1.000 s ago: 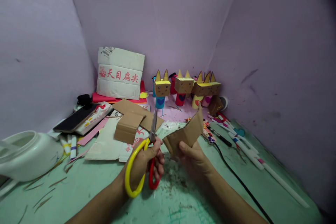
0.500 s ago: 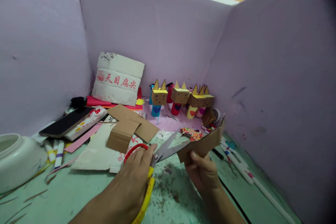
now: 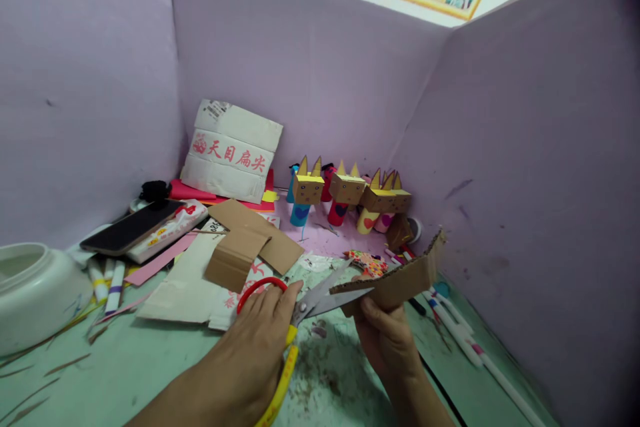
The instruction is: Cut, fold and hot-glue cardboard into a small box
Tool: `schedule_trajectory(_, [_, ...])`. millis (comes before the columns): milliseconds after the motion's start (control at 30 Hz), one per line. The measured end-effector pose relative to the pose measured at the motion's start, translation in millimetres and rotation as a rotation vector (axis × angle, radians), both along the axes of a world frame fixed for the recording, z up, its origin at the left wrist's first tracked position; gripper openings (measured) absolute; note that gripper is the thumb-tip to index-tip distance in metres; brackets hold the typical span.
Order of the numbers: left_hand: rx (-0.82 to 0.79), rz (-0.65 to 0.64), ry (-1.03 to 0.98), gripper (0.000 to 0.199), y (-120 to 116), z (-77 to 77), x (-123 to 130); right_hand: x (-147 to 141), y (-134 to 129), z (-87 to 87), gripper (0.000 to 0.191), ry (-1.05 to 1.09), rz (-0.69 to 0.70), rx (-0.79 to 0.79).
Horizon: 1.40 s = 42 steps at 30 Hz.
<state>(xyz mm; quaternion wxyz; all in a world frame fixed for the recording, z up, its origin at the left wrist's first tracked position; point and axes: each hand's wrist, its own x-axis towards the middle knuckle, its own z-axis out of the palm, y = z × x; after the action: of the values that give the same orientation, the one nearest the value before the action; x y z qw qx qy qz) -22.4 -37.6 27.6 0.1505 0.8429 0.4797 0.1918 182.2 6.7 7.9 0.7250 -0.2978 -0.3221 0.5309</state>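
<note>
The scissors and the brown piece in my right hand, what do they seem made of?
Scissors: smooth grey blades with a dull sheen, probably steel; smooth, bright red and yellow handles, likely plastic or plastic-coated.
Brown piece: matte cardboard, apparently corrugated, going by its thick, rough edge.

Left hand (image 3: pixel 260 345), right hand (image 3: pixel 386 335) and forearms (image 3: pixel 197 383) are bare.

- Near centre: scissors (image 3: pixel 303 309) in my left hand (image 3: pixel 257 340), blades at the left end of the cardboard strip (image 3: pixel 403 282) in my right hand (image 3: pixel 387 340)!
- Near left, a pot (image 3: pixel 43 297); beyond it, a phone (image 3: pixel 131 227) beside a packet (image 3: pixel 167 233).
- Left of centre, cardboard piece (image 3: pixel 231 260) on a sheet (image 3: pixel 175 300).
- Far centre, figures (image 3: pixel 308 191) in a row; markers (image 3: pixel 454 331) right.
</note>
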Motion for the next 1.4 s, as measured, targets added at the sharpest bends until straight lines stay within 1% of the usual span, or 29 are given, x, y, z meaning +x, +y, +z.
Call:
schedule_trajectory(133, [0.008,0.023,0.001,0.076,-6,7.7,2,0,-1,1.6,0.030,-0.041,0.019,0.025])
schedule_trajectory(200, [0.041,0.022,-0.007,0.076,-7,7.5,3,-2,-2,3.9,0.030,-0.043,0.015,0.023])
schedule_trajectory(267, [0.082,0.021,-0.022,0.075,-5,2.6,2,-3,-3,6.2,0.028,-0.033,0.018,0.021])
schedule_trajectory(367, [0.117,-0.008,-0.045,0.077,2,-8.8,0,-3,-4,7.5,0.026,-0.027,0.030,0.017])
schedule_trajectory(467, [0.120,-0.032,-0.062,0.079,6,-14.0,-2,-3,-4,6.7,0.031,0.002,0.001,-0.001])
schedule_trajectory(600, [0.092,-0.018,-0.058,0.078,1,-6.1,-2,-4,-5,6.1,0.046,0.062,-0.010,-0.026])
schedule_trajectory(667, [0.077,-0.003,-0.051,0.077,-2,-1.8,-2,-4,-5,6.4,0.047,0.067,-0.002,-0.025])
schedule_trajectory(733, [0.085,-0.006,-0.053,0.076,-2,-0.6,-2,-4,-5,6.7,0.045,0.058,0.009,-0.017])
schedule_trajectory(900, [0.078,-0.032,-0.028,0.079,4,-6.9,-3,-5,-4,8.7,0.045,0.050,0.027,-0.016])
schedule_trajectory(1100, [0.015,0.020,0.052,0.074,10,-7.1,0,-6,-6,11.4,0.042,0.028,0.043,-0.008])
schedule_trajectory(1233, [0.043,0.031,0.071,0.069,12,-6.6,1,-6,-6,10.9,0.043,0.016,0.044,-0.001])
schedule_trajectory(1400, [0.109,0.031,0.094,0.070,12,-9.4,0,-5,-6,10.2,0.044,0.010,0.061,-0.006])
